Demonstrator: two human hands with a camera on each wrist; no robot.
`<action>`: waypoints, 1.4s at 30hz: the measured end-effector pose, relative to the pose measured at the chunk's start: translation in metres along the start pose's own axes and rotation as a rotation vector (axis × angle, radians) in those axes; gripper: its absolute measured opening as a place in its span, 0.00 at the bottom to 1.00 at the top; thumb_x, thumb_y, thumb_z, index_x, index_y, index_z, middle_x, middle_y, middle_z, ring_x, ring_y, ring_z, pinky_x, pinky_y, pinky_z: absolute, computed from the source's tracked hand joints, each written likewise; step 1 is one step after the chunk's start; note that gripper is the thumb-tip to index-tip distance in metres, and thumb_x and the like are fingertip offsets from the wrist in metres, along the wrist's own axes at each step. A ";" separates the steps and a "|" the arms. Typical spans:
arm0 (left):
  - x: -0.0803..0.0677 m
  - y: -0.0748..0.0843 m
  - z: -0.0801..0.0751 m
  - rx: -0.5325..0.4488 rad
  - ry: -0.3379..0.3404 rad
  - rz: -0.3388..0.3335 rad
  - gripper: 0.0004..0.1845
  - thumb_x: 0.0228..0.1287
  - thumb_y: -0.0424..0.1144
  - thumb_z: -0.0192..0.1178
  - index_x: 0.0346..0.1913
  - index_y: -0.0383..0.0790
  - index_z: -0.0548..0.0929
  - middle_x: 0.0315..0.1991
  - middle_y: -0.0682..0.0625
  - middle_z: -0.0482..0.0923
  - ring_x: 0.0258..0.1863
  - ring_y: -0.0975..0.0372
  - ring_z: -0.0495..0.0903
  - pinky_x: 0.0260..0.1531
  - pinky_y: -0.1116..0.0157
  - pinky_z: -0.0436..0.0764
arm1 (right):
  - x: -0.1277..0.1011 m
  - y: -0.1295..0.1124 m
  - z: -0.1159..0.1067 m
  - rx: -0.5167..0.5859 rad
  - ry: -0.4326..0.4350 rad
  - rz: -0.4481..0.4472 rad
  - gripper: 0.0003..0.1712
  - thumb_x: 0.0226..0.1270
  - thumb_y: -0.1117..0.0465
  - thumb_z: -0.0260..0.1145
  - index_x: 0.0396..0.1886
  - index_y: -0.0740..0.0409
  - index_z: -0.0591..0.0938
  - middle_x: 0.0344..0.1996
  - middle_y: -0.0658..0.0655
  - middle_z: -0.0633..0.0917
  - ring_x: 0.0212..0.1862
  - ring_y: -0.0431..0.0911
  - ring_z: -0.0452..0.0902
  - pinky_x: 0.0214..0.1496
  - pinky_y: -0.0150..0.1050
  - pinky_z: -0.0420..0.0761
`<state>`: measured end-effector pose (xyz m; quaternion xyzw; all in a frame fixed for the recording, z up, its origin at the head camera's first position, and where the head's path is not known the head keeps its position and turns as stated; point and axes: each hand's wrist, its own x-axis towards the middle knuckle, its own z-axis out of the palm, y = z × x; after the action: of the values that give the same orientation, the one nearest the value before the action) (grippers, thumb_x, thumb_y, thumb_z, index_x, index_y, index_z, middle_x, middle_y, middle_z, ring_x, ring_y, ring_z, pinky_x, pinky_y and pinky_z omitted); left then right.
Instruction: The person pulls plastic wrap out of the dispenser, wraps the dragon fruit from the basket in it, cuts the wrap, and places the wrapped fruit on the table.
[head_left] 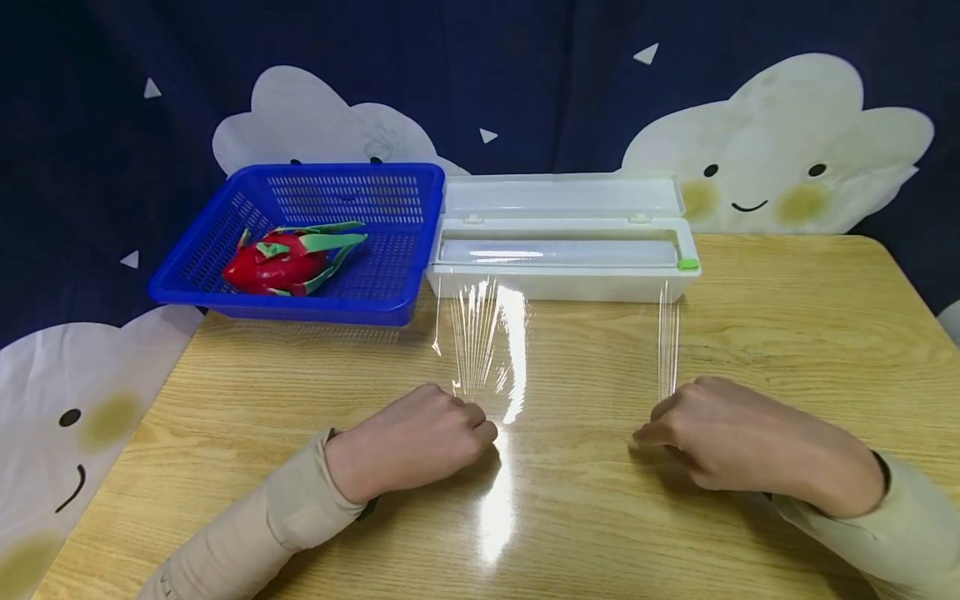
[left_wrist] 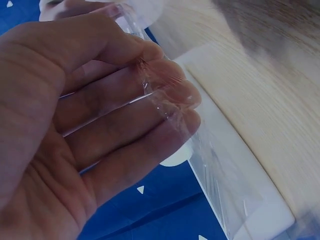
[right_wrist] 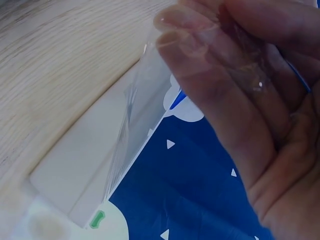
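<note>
A sheet of clear plastic wrap (head_left: 517, 350) stretches from a white wrap dispenser box (head_left: 562, 283) towards me over the table. The box's lid stands raised, and the wrap roll (head_left: 562, 252) shows inside. My left hand (head_left: 423, 437) pinches the sheet's near edge at its left corner; in the left wrist view the wrap is gathered between the thumb and fingertips (left_wrist: 187, 95). At the right corner my right hand (head_left: 727, 433) pinches the same edge, and in the right wrist view the film lies over its fingers (right_wrist: 200, 80). Creases run along both sides of the sheet.
Left of the box stands a blue plastic basket (head_left: 405, 312) holding a red dragon fruit (head_left: 281, 265) with green leaf tips. A small green piece (head_left: 687, 264) sits at the box's right end. Behind the wooden table (head_left: 810, 333) hangs a dark blue cloth (head_left: 555, 83) with white clouds.
</note>
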<state>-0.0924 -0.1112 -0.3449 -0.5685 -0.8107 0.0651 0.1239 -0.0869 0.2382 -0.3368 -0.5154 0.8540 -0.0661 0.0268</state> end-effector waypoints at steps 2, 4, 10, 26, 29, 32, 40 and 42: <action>0.000 0.000 0.000 -0.004 -0.005 0.001 0.15 0.63 0.30 0.63 0.22 0.50 0.76 0.16 0.60 0.70 0.15 0.72 0.66 0.14 0.72 0.65 | 0.001 -0.001 0.000 0.010 -0.010 0.005 0.24 0.43 0.75 0.73 0.40 0.46 0.91 0.27 0.40 0.88 0.27 0.33 0.82 0.26 0.34 0.82; 0.000 0.001 0.000 -0.008 -0.010 0.000 0.15 0.63 0.30 0.63 0.22 0.50 0.76 0.16 0.60 0.70 0.15 0.71 0.66 0.14 0.71 0.65 | 0.001 -0.002 0.000 0.019 -0.008 0.008 0.24 0.44 0.75 0.73 0.40 0.46 0.91 0.26 0.40 0.88 0.27 0.32 0.81 0.25 0.33 0.81; 0.000 0.003 -0.001 0.008 -0.018 0.007 0.15 0.62 0.31 0.64 0.21 0.51 0.76 0.16 0.60 0.70 0.15 0.71 0.68 0.14 0.71 0.65 | 0.001 -0.004 0.001 0.031 -0.020 0.020 0.24 0.46 0.75 0.72 0.42 0.48 0.92 0.29 0.42 0.90 0.29 0.33 0.84 0.27 0.34 0.83; 0.000 0.008 0.000 0.033 -0.052 0.007 0.16 0.62 0.32 0.64 0.19 0.53 0.76 0.16 0.61 0.71 0.15 0.71 0.70 0.13 0.69 0.66 | 0.003 -0.007 0.003 0.044 -0.048 0.014 0.24 0.46 0.76 0.72 0.39 0.45 0.91 0.27 0.41 0.88 0.26 0.32 0.81 0.25 0.32 0.81; 0.001 0.009 -0.001 0.026 -0.069 0.007 0.16 0.62 0.33 0.64 0.20 0.53 0.76 0.16 0.61 0.71 0.15 0.71 0.69 0.13 0.69 0.65 | 0.003 -0.009 0.003 0.046 -0.041 0.017 0.23 0.46 0.77 0.71 0.35 0.44 0.89 0.23 0.39 0.86 0.24 0.29 0.77 0.23 0.31 0.77; 0.001 0.010 -0.001 0.020 -0.080 0.006 0.16 0.62 0.32 0.64 0.20 0.53 0.76 0.16 0.61 0.70 0.15 0.71 0.67 0.13 0.69 0.64 | 0.004 -0.009 0.002 0.043 -0.033 0.016 0.22 0.46 0.77 0.69 0.31 0.43 0.87 0.21 0.38 0.83 0.23 0.28 0.72 0.21 0.30 0.73; 0.001 0.011 0.000 0.014 -0.078 0.022 0.16 0.61 0.31 0.64 0.20 0.53 0.75 0.15 0.62 0.70 0.15 0.72 0.60 0.13 0.70 0.62 | 0.004 -0.010 0.002 0.057 -0.041 0.022 0.23 0.44 0.79 0.66 0.25 0.42 0.83 0.17 0.36 0.76 0.21 0.26 0.63 0.19 0.25 0.65; 0.001 0.012 0.000 0.021 -0.072 0.027 0.17 0.60 0.31 0.65 0.19 0.53 0.74 0.15 0.62 0.69 0.15 0.72 0.59 0.14 0.71 0.60 | 0.004 -0.010 0.002 0.058 -0.041 0.023 0.23 0.44 0.79 0.65 0.23 0.41 0.81 0.17 0.36 0.75 0.21 0.26 0.63 0.19 0.25 0.65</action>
<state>-0.0822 -0.1062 -0.3475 -0.5752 -0.8062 0.0959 0.0999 -0.0795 0.2295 -0.3373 -0.5058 0.8568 -0.0801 0.0600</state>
